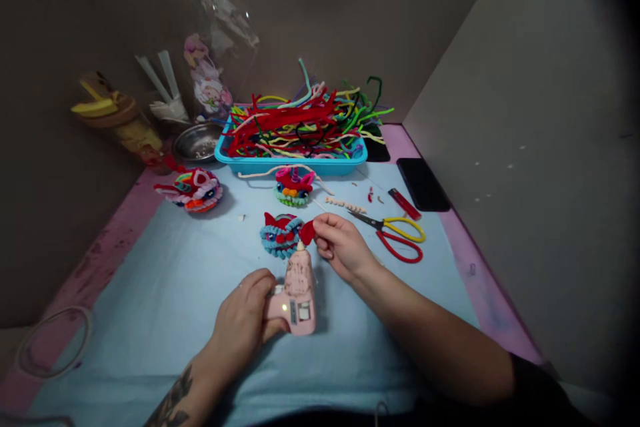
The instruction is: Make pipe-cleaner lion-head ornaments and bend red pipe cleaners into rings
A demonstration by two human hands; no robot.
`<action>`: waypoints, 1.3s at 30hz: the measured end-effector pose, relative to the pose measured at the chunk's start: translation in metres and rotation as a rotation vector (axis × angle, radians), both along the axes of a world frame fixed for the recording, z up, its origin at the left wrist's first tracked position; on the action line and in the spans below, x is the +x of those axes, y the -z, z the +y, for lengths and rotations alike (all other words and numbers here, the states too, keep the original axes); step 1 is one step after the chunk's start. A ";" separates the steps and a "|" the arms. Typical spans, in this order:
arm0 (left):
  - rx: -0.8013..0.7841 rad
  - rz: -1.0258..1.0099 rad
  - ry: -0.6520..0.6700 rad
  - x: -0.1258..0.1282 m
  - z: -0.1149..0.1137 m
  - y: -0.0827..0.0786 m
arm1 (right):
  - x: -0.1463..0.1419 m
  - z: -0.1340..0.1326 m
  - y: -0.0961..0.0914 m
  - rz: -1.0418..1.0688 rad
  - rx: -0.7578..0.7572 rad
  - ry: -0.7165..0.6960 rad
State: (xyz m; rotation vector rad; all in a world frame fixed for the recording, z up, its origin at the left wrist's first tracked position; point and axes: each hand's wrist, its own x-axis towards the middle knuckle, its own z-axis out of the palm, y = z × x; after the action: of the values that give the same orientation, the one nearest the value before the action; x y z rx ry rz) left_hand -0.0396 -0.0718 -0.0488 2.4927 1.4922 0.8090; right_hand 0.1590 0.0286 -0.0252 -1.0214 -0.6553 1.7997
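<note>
My left hand [247,310] is wrapped round the handle of a pink glue gun [300,287], whose small light glows. Its nozzle points away from me and meets a small red fuzzy piece [307,233]. That piece is pinched between the fingertips of my right hand [343,243]. Just beyond the nozzle lies a blue and red pipe-cleaner animal head [280,237]. Farther back sits a second head in red, pink and green [293,188]. A larger red, white and rainbow one [195,190] rests to the left.
A blue basket [295,165] full of pipe cleaners stands at the back. Right of my hand lie scissors [393,233], a red cutter [405,203], a twisted cream strip [346,205] and a black phone [423,184]. A metal bowl [197,142] stands back left.
</note>
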 end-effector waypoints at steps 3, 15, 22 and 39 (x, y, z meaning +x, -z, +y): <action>-0.027 0.001 -0.001 0.000 0.000 0.000 | 0.000 0.000 0.001 0.005 0.005 -0.002; -0.006 -0.036 0.025 0.002 0.002 -0.002 | 0.001 0.001 0.004 0.008 0.011 -0.001; 0.000 -0.033 0.034 0.001 0.002 -0.001 | 0.001 0.002 0.005 0.015 0.003 0.009; 0.036 -0.018 0.053 0.002 0.002 0.001 | 0.001 0.001 0.004 -0.001 0.010 0.010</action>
State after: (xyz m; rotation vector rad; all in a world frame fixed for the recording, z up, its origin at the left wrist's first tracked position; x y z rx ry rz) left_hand -0.0375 -0.0699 -0.0496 2.5322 1.4117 0.8539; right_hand 0.1596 0.0300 -0.0290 -1.0166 -0.6582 1.7860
